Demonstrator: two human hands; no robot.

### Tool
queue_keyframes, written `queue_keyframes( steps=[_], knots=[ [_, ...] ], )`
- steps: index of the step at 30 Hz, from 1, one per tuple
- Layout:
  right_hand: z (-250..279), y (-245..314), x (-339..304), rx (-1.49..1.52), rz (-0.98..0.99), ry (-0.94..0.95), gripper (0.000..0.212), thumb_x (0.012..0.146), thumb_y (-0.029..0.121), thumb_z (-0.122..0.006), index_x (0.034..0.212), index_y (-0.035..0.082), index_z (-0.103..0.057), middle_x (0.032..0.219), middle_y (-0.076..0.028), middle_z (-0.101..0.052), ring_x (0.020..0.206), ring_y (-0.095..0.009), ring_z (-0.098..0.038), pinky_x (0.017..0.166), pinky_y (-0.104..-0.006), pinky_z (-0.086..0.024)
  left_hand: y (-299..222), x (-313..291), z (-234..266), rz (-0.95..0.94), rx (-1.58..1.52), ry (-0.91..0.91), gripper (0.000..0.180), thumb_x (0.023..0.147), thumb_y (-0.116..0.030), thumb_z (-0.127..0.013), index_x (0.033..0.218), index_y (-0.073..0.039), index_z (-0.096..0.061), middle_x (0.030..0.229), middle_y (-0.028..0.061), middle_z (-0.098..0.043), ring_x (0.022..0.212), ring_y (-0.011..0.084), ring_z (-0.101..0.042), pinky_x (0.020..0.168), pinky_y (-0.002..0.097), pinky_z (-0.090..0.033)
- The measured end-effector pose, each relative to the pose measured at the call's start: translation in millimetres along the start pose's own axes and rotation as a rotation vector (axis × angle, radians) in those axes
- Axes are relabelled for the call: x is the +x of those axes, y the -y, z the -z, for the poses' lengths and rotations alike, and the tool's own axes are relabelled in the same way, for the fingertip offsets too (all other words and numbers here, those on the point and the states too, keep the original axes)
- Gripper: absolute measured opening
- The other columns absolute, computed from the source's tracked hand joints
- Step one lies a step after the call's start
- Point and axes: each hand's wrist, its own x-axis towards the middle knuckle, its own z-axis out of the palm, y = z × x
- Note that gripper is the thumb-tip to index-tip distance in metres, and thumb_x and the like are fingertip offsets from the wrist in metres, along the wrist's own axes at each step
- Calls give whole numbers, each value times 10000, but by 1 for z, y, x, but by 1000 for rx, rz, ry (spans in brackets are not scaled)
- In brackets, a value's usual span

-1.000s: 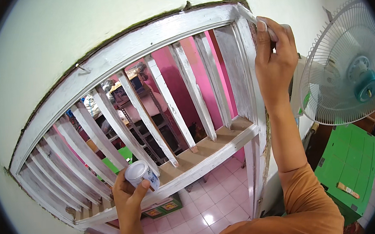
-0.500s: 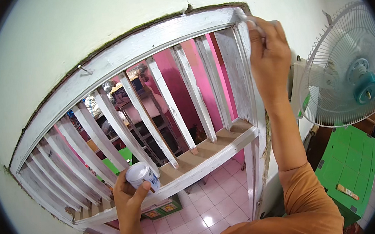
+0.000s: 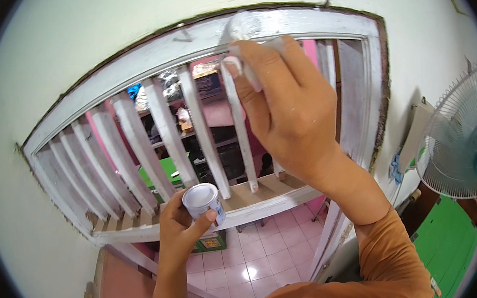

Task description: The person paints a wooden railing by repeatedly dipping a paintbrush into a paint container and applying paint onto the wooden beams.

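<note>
My left hand (image 3: 180,226) is wrapped round a small paint can (image 3: 203,199), open at the top with white paint inside. The can is held just in front of the lower rail of a slatted wooden frame (image 3: 318,26) painted white. Higher up, my right hand (image 3: 291,105) is closed round a paintbrush (image 3: 244,28), its white bristle end slightly blurred against the frame's top rail. Most of the brush handle is hidden by my fingers. White paint marks my thumb and fingertips.
A wall fan (image 3: 461,131) with a wire cage stands close on the right, above a green cabinet (image 3: 447,233). A nail (image 3: 183,35) sticks out of the top rail. Shelves with goods (image 3: 220,133) and a tiled floor (image 3: 253,260) show beyond the slats.
My right hand has moved left with the brush, from the frame's upper right corner to the middle of the top rail. The view has shifted left; my left hand still holds the can.
</note>
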Motion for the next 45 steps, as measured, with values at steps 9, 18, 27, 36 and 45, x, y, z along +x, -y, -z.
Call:
queue_keyframes(
  steps=[9, 18, 27, 36, 45],
  knots=[
    [-10, 40, 3, 261, -263, -68, 191, 997, 83, -691, 1149, -33, -692, 798, -45, -659, 668, -96, -576, 569, -240, -436, -5, -28, 29, -7, 32, -128, 610, 823, -162, -889, 1286, 77, -573, 1187, 128, -659, 1133, 203, -638, 1005, 367, -509],
    [-41, 30, 13, 496, -513, -101, 242, 1025, 173, -681, 1124, -48, -699, 749, -20, -668, 659, -52, -595, 589, -191, -455, -15, -32, 45, -44, 71, -172, 647, 833, -157, -877, 1332, 71, -533, 1240, 139, -635, 1181, 201, -618, 1025, 364, -505],
    [1, 67, -12, 785, -906, -62, 218, 1022, 166, -680, 1101, -36, -701, 814, -61, -701, 603, -58, -563, 530, -209, -448, -8, -38, 63, -81, 106, -197, 681, 809, -174, -894, 1326, 79, -530, 1243, 149, -629, 1164, 201, -619, 1030, 356, -494],
    [-26, 82, -10, 1049, -1156, 566, 252, 992, 219, -685, 920, -21, -717, 641, 7, -572, 517, -55, -477, 483, -239, -350, -11, -43, 56, -102, 100, -210, 654, 815, -151, -884, 1324, 77, -541, 1230, 143, -633, 1148, 198, -625, 1011, 357, -509],
    [-41, 77, -13, 1023, -1147, 595, 258, 978, 235, -696, 922, -16, -718, 631, -5, -591, 490, -65, -492, 467, -249, -351, -19, -40, 58, -95, 83, -217, 642, 832, -166, -877, 1323, 83, -548, 1199, 146, -657, 1130, 194, -637, 980, 353, -529]
  ],
)
